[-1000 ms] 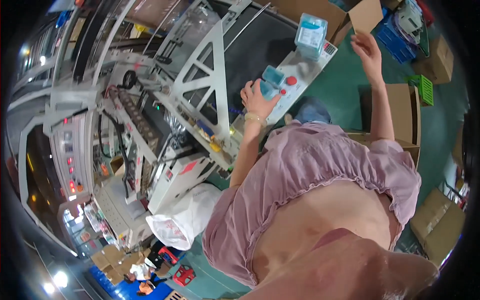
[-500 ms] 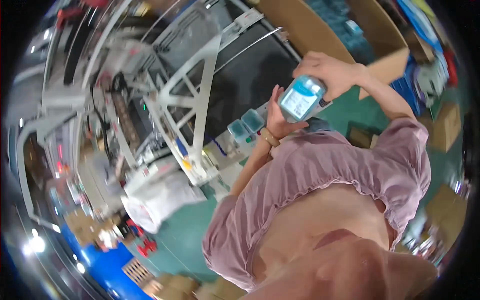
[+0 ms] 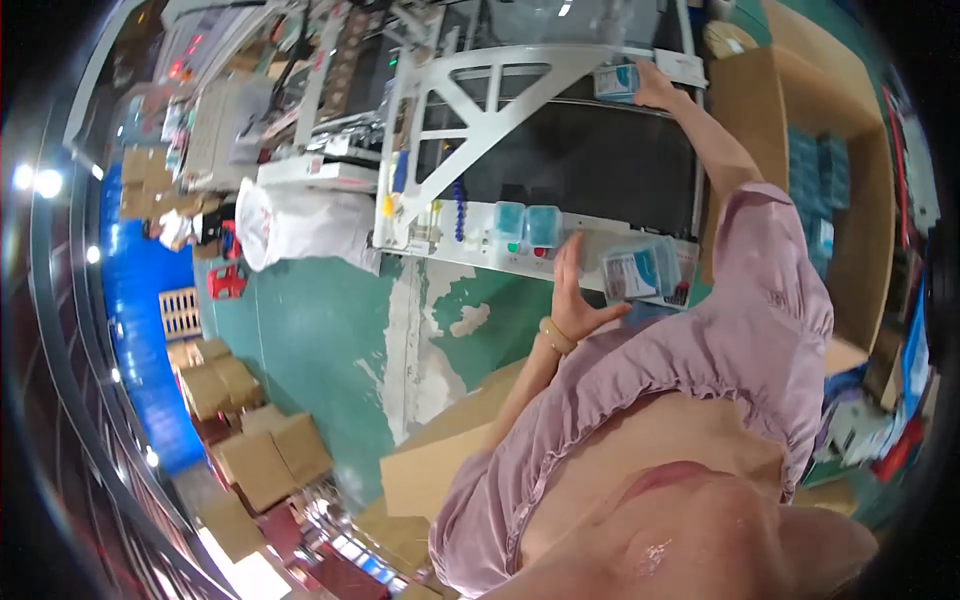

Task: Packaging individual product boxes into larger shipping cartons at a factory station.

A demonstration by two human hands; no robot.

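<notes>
My left hand (image 3: 570,305) has its fingers apart, thumb stretched toward a stack of clear plastic boxes (image 3: 640,272) with a white-and-blue label on top. No box shows in that hand, and whether the thumb touches the stack is hard to tell. Farther off, my right hand (image 3: 654,86) grips the end of a labelled clear box (image 3: 616,83) over the dark machine bed (image 3: 600,150), beside a white braced arm. Two blue-tinted boxes (image 3: 525,226) stand side by side on the machine's front ledge, left of my left hand.
An open carton (image 3: 745,130) holding several bluish boxes (image 3: 820,180) stands at the right. The white braced machine arm (image 3: 490,110) spans the bed. Push buttons (image 3: 513,247) line the ledge. A white sack (image 3: 300,225) and several cartons (image 3: 270,460) lie to the left.
My hands have parted: both were on one labelled box, and now the right reaches far over the bed with a box while the left is open. The whole view has turned.
</notes>
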